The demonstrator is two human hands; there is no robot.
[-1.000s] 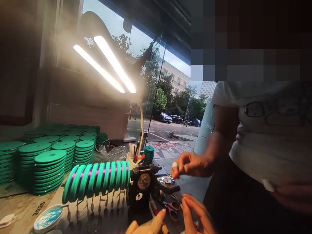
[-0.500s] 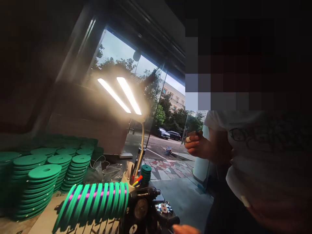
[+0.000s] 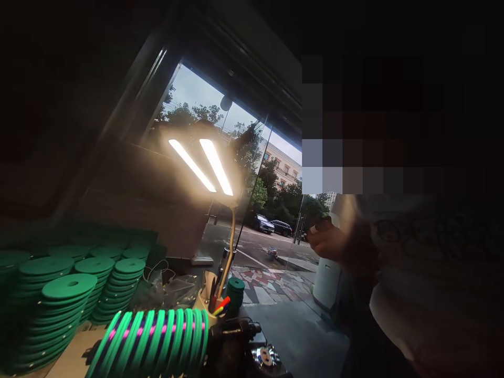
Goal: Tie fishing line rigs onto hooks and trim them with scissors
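- The person's own hands are out of view, so neither grip can be judged; the things nearest where they would be, low in the frame, are the spool row and the black machine.
- A big glass window (image 3: 252, 210) fills the far side, beyond everything on the table.
- Stacks of flat green round discs (image 3: 66, 310) stand to the left, piled neatly, probably to keep them within reach.
- A row of green rings wound with pink and purple cord (image 3: 157, 336) lies on its side, low and central, butting against the machine that seems to carry it.
- A co-worker's white shirt (image 3: 417, 294) fills the right, with that person's raised hand (image 3: 331, 241) well above the table; whether it pinches something I cannot tell.
- A lit desk lamp with two bright bars (image 3: 202, 165) leans over the work on a bent neck, likely to light it.
- The black metal machine (image 3: 244, 346) sits at the bottom edge, with a shiny part facing up.
- A cup of coloured pens (image 3: 214, 302) stands just behind it.
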